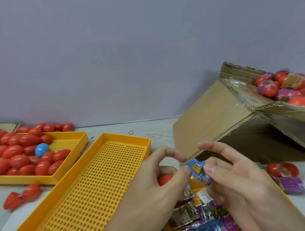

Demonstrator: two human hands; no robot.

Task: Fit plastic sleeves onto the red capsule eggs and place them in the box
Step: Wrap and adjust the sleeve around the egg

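Note:
My left hand (156, 181) holds a red capsule egg (164, 179) in its palm, mostly hidden by the fingers. Its thumb and forefinger pinch one edge of a blue printed plastic sleeve (197, 169). My right hand (238, 179) pinches the sleeve's other edge with thumb and finger, the remaining fingers spread. The cardboard box (218, 123) stands tilted at the right, with several sleeved red eggs (283, 90) inside. Loose red eggs (24, 156) fill a yellow tray (70, 164) at the left.
An empty perforated yellow tray (91, 184) lies in front of me at the centre. Below my hands a pile of flat sleeves (201, 216) lies in another yellow tray. Two red eggs (20, 195) lie on the table at left; sleeved eggs (283, 170) and a purple sleeve (291, 185) at right.

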